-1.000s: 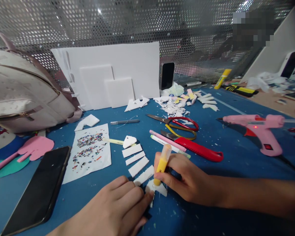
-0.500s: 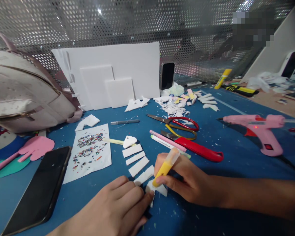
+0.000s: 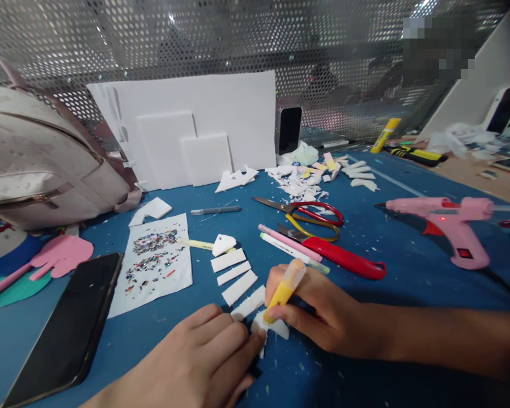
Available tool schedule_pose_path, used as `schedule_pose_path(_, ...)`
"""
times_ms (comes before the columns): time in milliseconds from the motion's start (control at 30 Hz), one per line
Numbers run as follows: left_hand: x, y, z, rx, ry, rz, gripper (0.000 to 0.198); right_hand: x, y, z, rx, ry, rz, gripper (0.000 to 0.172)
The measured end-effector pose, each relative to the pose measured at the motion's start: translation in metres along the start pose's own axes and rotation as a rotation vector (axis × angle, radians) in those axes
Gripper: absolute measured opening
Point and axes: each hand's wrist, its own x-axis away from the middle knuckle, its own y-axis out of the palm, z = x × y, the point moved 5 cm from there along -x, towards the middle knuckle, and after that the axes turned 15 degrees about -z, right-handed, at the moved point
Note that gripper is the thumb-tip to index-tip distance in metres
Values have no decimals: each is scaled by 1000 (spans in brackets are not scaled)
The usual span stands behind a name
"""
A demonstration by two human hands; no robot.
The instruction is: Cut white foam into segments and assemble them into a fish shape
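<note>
My right hand (image 3: pixel 318 314) grips a small yellow craft knife (image 3: pixel 284 290), its tip down on a little white foam piece (image 3: pixel 276 330) on the blue table (image 3: pixel 408 317). My left hand (image 3: pixel 204 362) lies fingers down beside it, its fingertips pressing the left edge of that foam piece. Just beyond the fingers lie several white foam strips (image 3: pixel 236 275) in a row, with a small pointed foam bit (image 3: pixel 223 244) above them.
A black phone (image 3: pixel 63 328) and a paper with glitter bits (image 3: pixel 155 263) lie to the left, under a pale backpack (image 3: pixel 42 164). Scissors (image 3: pixel 310 212), a red cutter (image 3: pixel 344 258), pens (image 3: pixel 289 243) and a pink glue gun (image 3: pixel 446 221) lie to the right. White foam boards (image 3: pixel 195 124) lean on the mesh wall.
The knife in my right hand has tilted from nearly upright to leaning right, its tip staying on the foam piece. My left hand has not moved.
</note>
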Motion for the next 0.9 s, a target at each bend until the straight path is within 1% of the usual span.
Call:
schedule_pose_path(133, 0, 0, -1, 4, -3, -10, 30, 1, 1, 0, -33, -26, -9, 21)
schedule_pose_path(233, 0, 2, -2, 13, -2, -18, 28, 1, 1, -2, -58, -86, -5, 19)
schedule_pose_path(333, 1, 4, -1, 14, -1, -27, 28, 0, 1, -4, -72, -127, -11, 21)
schedule_pose_path(400, 2, 5, -1, 15, 0, -26, 29, -1, 0, -5, -72, -130, -5, 25)
schedule_pose_path(500, 2, 5, -1, 20, 5, -26, 29, 0, 1, -6, -76, -134, -36, 29)
schedule_pose_path(633, 1, 5, -3, 15, 3, -20, 29, -1, 3, -5, -74, -141, -49, 28)
schedule_pose_path(800, 1, 6, -1, 19, 0, -27, 29, -1, 2, -8, -58, -202, -14, 27)
schedule_pose_path(900, 2, 6, 0, 19, 4, -26, 28, -1, 3, -6, -57, -176, -42, 28)
